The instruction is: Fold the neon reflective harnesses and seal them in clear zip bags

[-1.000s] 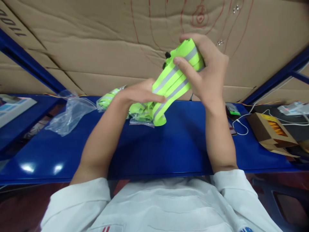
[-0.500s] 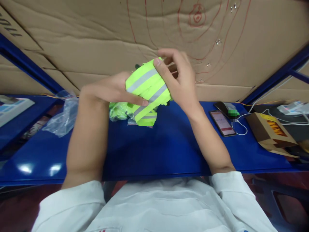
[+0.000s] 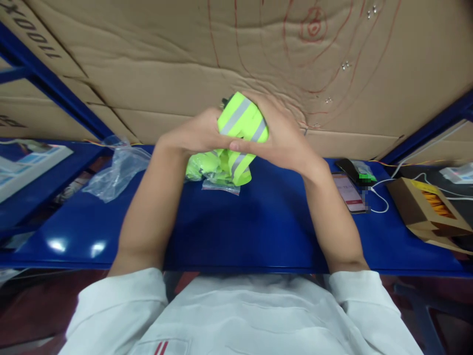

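Note:
A fluorescent yellow reflective strap (image 3: 246, 118) with grey stripes is folded into a bundle between both hands, above the blue table. My left hand (image 3: 205, 132) grips its left side, thumb across the front. My right hand (image 3: 279, 130) wraps its right side, and the two thumbs meet at the lower front. The fingers behind the bundle are hidden. A loose end of the strap hangs below the thumbs. Under it, more yellow material in clear plastic (image 3: 201, 166) lies on the table, beside a small zip bag (image 3: 221, 186).
A crumpled clear plastic bag (image 3: 116, 170) lies to the left on the blue table (image 3: 244, 231). At the right are a phone (image 3: 347, 192), a black object with a cable, and an open cardboard box (image 3: 424, 209). A cardboard wall (image 3: 148, 59) stands behind.
My right hand has come down and closed round the bundle's right side, its thumb now meeting the left. The bundle looks more compact and upright. The view has shifted slightly.

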Demonstrator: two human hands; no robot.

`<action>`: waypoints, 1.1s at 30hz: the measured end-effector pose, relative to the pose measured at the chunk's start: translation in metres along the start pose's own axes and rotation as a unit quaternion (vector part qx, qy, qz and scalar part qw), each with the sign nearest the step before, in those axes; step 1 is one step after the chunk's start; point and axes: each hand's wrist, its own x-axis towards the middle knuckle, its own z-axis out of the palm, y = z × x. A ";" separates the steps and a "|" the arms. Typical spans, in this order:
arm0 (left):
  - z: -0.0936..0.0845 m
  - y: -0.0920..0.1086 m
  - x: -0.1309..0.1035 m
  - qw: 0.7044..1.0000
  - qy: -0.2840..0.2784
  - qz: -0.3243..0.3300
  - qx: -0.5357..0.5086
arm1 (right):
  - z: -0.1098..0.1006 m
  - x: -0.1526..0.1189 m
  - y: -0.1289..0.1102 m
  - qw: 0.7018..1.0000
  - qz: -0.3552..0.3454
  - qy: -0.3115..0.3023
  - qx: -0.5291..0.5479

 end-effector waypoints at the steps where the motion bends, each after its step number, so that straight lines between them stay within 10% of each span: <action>1: 0.002 0.000 0.001 1.000 -0.012 0.011 0.001 | 0.000 0.000 0.003 1.000 -0.002 0.003 0.007; 18: 0.032 -0.005 0.016 0.976 -0.099 0.016 -0.195 | -0.005 0.005 0.014 0.971 0.051 0.218 0.079; 33: 0.022 0.008 0.012 0.982 -0.103 0.133 -0.083 | -0.012 0.003 0.004 0.869 0.245 -0.005 0.430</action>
